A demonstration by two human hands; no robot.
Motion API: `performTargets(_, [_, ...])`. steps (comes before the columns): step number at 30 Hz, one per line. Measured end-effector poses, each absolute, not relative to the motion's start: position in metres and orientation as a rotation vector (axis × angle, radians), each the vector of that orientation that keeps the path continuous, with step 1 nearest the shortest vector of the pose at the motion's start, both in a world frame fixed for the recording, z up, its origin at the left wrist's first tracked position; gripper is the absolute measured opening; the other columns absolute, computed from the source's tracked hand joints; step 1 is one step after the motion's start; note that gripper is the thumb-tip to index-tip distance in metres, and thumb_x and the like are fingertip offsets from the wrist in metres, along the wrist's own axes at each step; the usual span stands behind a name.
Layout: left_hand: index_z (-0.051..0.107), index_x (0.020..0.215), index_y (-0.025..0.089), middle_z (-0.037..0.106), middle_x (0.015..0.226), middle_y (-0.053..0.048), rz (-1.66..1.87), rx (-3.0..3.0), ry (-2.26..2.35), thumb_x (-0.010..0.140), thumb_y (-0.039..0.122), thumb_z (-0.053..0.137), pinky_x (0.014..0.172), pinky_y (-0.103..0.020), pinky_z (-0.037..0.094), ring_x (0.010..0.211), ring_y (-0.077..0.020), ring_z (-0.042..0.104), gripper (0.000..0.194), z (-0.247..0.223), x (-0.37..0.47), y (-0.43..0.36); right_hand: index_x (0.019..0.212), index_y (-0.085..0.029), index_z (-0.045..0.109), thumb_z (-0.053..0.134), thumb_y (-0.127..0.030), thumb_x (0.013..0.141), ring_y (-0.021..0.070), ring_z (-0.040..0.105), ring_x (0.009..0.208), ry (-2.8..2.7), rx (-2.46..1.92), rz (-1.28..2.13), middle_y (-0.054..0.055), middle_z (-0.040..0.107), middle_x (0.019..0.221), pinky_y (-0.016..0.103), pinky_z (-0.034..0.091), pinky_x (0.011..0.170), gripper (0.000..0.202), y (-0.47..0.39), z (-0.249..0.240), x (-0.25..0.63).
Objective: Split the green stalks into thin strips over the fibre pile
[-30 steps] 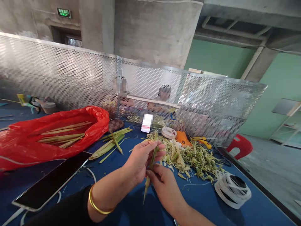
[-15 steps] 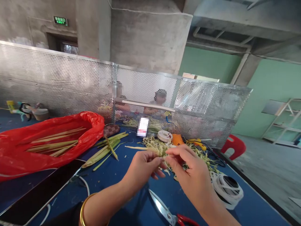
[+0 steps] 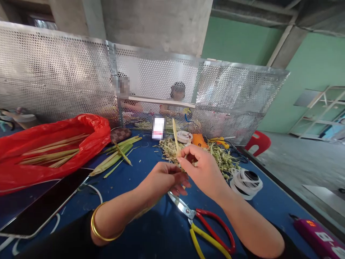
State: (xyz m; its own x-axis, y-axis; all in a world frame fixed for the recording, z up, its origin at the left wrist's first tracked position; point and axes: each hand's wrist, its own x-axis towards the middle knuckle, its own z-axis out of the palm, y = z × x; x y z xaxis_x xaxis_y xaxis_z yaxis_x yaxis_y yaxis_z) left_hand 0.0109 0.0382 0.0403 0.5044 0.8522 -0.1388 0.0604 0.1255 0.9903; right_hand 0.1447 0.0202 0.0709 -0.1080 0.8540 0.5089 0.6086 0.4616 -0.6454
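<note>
My right hand point(image 3: 201, 169) pinches a pale yellow-green strip of dried leaf point(image 3: 175, 133), which points upward from the fingertips. Close beside it on the left, my left hand point(image 3: 169, 178) is closed, thumb laid against curled fingers; what it grips is hidden. A bit of straw-coloured material point(image 3: 144, 211) shows under the left forearm. Below the hands, scissors point(image 3: 191, 214) with one red and one yellow handle lie on the blue table point(image 3: 118, 201). Behind my right hand spreads a heap of leaf shreds point(image 3: 222, 158).
A red plastic bag point(image 3: 93, 140) of leaf strips lies left, with a dark-screened tablet point(image 3: 48, 201) before it. Loose green leaves point(image 3: 114, 160), a lit phone point(image 3: 158, 128) and a white ribbon roll point(image 3: 246, 183) lie around. Two people sit behind the perforated metal screen point(image 3: 156, 68).
The strip has swung from lying leftward to standing upright in my right hand. My hands have parted slightly. The view has tilted down, showing more of the scissors and a purple object at right.
</note>
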Motion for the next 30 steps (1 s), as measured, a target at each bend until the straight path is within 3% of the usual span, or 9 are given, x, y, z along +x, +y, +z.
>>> performTargets(3, [0.064,0.065,0.014,0.068,0.065,-0.005,0.704,1.375,0.897,0.072,0.033,0.064,0.049,-0.021,0.046,0.052,-0.014,0.064,0.02,0.042,0.01,0.036,0.079,-0.02,0.051,0.053,-0.02,0.082,0.01,0.051,0.055,-1.744,-1.175,0.493,-0.004,0.054,0.064,0.021,0.042,0.052,0.004,0.016,0.07,0.141])
performTargets(6, [0.063,0.064,0.014,0.064,0.055,-0.002,0.726,1.455,0.918,0.073,0.035,0.064,0.049,-0.021,0.046,0.051,-0.014,0.063,0.023,0.04,0.009,0.037,0.078,-0.02,0.049,0.052,-0.021,0.084,0.0106,0.054,0.058,-1.722,-1.123,0.435,-0.003,0.055,0.067,0.022,0.045,0.055,0.006,0.014,0.066,0.137])
performTargets(14, [0.063,0.062,0.012,0.06,0.051,0.0,0.772,1.106,0.863,0.072,0.02,0.062,0.04,-0.018,0.039,0.042,-0.0078,0.051,0.014,0.049,-0.008,0.054,0.089,-0.018,0.058,0.054,-0.006,0.082,0.0164,0.059,0.082,-1.964,-0.712,-0.272,0.007,0.06,0.09,0.032,0.05,0.073,0.015,0.009,0.055,0.131])
performTargets(17, [0.064,0.064,0.011,0.063,0.06,-0.003,0.861,0.95,0.798,0.075,0.023,0.063,0.038,-0.016,0.034,0.05,-0.0083,0.056,0.015,0.058,-0.017,0.061,0.097,-0.015,0.062,0.054,-0.004,0.082,0.0176,0.058,0.08,-2.029,-0.556,-0.57,0.009,0.062,0.088,0.032,0.051,0.07,0.019,0.009,0.044,0.126])
performTargets(21, [0.065,0.073,0.012,0.07,0.078,-0.007,0.891,0.813,0.821,0.079,0.023,0.06,0.04,-0.014,0.035,0.067,-0.0121,0.066,0.014,0.065,-0.025,0.067,0.093,-0.01,0.065,0.051,-0.005,0.083,0.0189,0.062,0.081,-2.169,-0.391,-0.718,0.009,0.066,0.083,0.032,0.053,0.076,0.017,0.014,0.026,0.117])
performTargets(30, [0.064,0.075,0.014,0.07,0.079,-0.004,0.909,0.909,0.778,0.079,0.025,0.06,0.038,-0.014,0.035,0.065,-0.0123,0.065,0.012,0.066,-0.036,0.077,0.09,-0.008,0.067,0.053,-0.004,0.083,0.0214,0.064,0.089,-2.188,-0.43,-0.878,0.011,0.068,0.088,0.034,0.052,0.085,0.017,0.027,0.013,0.12])
